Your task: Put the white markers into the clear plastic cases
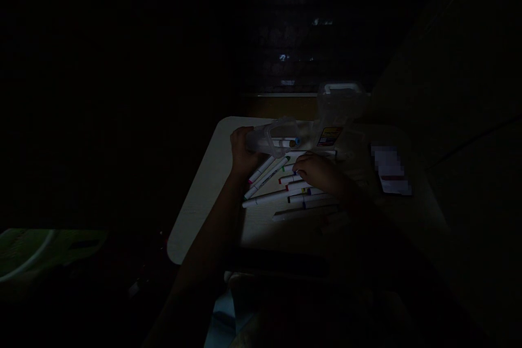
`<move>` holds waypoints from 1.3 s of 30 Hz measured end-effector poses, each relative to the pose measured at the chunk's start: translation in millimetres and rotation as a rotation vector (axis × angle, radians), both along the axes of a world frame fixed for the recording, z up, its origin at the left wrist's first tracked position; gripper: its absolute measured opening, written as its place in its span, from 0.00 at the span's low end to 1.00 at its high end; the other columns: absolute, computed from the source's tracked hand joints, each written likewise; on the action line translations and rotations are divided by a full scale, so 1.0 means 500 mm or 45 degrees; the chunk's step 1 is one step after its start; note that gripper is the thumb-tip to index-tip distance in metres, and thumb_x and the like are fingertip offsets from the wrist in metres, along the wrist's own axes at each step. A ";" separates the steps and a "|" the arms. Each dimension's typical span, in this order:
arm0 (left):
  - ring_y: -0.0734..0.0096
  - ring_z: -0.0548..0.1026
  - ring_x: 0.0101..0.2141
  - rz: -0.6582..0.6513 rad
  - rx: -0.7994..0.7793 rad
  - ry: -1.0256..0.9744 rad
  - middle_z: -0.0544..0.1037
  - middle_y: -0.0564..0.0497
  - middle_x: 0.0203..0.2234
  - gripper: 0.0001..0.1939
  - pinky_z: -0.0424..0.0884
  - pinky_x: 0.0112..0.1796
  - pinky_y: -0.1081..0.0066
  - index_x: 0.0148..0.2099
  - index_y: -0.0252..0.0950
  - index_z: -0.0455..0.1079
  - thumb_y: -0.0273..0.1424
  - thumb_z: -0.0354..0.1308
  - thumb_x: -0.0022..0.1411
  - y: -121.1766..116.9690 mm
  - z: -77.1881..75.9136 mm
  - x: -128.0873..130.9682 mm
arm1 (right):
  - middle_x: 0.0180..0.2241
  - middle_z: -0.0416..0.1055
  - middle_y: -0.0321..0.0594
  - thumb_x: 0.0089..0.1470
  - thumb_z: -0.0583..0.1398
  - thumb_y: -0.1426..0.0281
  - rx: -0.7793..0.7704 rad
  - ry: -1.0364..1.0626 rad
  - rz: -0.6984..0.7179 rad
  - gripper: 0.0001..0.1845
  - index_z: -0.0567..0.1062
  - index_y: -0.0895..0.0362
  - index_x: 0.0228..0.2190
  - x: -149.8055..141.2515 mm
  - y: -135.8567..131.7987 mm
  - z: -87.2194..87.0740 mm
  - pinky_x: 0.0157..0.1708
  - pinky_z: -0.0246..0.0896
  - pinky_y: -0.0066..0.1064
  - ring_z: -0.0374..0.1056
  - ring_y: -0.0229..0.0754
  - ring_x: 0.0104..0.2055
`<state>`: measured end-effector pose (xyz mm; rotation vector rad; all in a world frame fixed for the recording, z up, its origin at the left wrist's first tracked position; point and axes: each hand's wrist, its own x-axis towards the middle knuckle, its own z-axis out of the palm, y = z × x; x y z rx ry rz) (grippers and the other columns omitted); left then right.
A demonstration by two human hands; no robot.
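The scene is very dark. My left hand (241,153) is wrapped round a clear plastic container (274,138), held tilted on its side above the table, with at least one marker inside it. My right hand (316,171) rests palm down, fingers curled, on several white markers (281,187) with coloured bands that lie scattered on the pale table (204,190). Whether its fingers grip a marker is hidden.
A second clear plastic box (340,114) with a white handle and a yellow label stands behind the markers. A white card or paper (391,174) lies to the right. A light-green object (36,253) sits at the lower left. The surroundings are black.
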<state>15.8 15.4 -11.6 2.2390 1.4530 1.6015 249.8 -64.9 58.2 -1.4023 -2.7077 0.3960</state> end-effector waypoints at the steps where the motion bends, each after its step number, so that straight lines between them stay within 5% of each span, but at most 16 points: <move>1: 0.53 0.69 0.50 -0.011 0.019 0.000 0.71 0.43 0.46 0.36 0.66 0.50 0.54 0.51 0.36 0.64 0.50 0.68 0.45 0.000 -0.001 0.000 | 0.41 0.77 0.44 0.55 0.55 0.79 -0.001 -0.011 -0.004 0.14 0.80 0.58 0.36 -0.001 0.000 -0.003 0.48 0.59 0.33 0.68 0.44 0.47; 29: 0.53 0.69 0.49 -0.023 -0.017 0.014 0.71 0.43 0.46 0.36 0.66 0.51 0.53 0.51 0.37 0.63 0.49 0.68 0.44 0.000 0.000 -0.003 | 0.44 0.76 0.46 0.58 0.55 0.75 0.081 -0.029 -0.194 0.13 0.80 0.59 0.39 0.011 0.014 -0.014 0.48 0.60 0.36 0.68 0.47 0.48; 39: 0.53 0.70 0.49 -0.010 0.006 0.025 0.71 0.43 0.46 0.34 0.66 0.51 0.53 0.51 0.38 0.63 0.50 0.66 0.46 -0.001 0.002 -0.001 | 0.44 0.76 0.45 0.55 0.59 0.76 0.100 -0.026 -0.086 0.11 0.80 0.59 0.39 0.007 0.012 -0.018 0.48 0.59 0.36 0.66 0.47 0.47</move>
